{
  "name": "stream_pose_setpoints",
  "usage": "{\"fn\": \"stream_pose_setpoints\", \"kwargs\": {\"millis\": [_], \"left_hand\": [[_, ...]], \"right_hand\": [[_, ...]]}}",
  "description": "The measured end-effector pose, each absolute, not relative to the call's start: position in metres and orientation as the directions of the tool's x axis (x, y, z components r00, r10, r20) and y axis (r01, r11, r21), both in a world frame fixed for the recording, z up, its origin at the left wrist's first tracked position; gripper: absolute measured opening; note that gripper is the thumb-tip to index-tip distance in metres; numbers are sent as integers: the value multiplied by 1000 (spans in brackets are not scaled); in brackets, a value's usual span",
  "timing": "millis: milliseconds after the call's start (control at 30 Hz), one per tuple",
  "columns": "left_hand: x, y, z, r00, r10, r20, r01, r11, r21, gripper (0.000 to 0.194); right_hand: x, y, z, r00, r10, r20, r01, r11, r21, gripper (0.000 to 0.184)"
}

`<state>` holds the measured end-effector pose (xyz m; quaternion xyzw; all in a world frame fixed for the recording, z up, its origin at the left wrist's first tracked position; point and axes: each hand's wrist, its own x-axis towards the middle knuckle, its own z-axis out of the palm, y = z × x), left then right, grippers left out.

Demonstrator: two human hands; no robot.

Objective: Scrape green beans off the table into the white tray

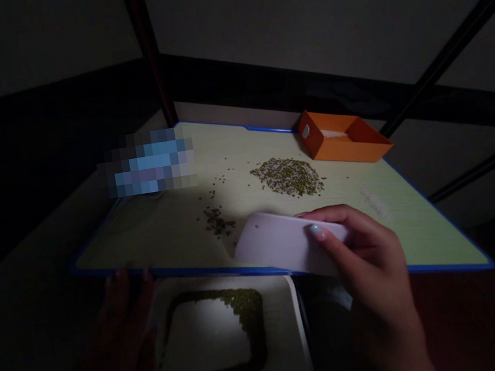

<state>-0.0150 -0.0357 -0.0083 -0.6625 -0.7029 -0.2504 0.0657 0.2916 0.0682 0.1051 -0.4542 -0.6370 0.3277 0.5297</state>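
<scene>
My right hand (373,260) grips a flat white plastic scraper (278,240), thumb on its near face and fingers behind. The scraper stands tilted on the board's front edge, beside a small cluster of dark seeds (218,222). Farther back on the pale green board (178,220) lies a larger pile of green-brown seeds (288,176). Below the front edge is a white plastic basin (299,326) with green seeds (251,315) gathered along its far and right sides. In deep shadow, my left hand (128,321) has its fingers stretched out by the basin's left rim, tips near the board's edge.
An orange open box (343,140) with something white inside stands at the back right. A blurred-out blue object (152,169) is at the back left. A whitish patch (375,203) lies on the board's right. Walls and dark bars close in behind.
</scene>
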Motion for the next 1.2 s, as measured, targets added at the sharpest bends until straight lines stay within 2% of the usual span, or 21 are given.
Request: {"fn": "stream_pose_setpoints", "kwargs": {"millis": [133,333,533,733,900,1200], "left_hand": [[-7,-34,2,-109,893,437,953,-31,300,69],[-4,-34,8,-129,897,423,950,-9,311,68],[-5,-35,3,-158,902,402,956,38,290,66],[-7,-36,2,-114,897,426,958,-14,288,67],[-6,-38,1,-139,895,424,956,9,294,65],[-7,-40,0,-137,909,394,958,21,285,66]], "right_hand": [[292,66,105,124,921,369,277,325,-904,10],[287,65,105,54,949,311,254,288,-923,10],[294,69,104,144,932,332,261,288,-921,13],[294,71,103,132,941,313,261,271,-926,14],[299,75,101,169,914,368,288,312,-905,14],[294,75,100,165,922,350,277,298,-914,14]]}}
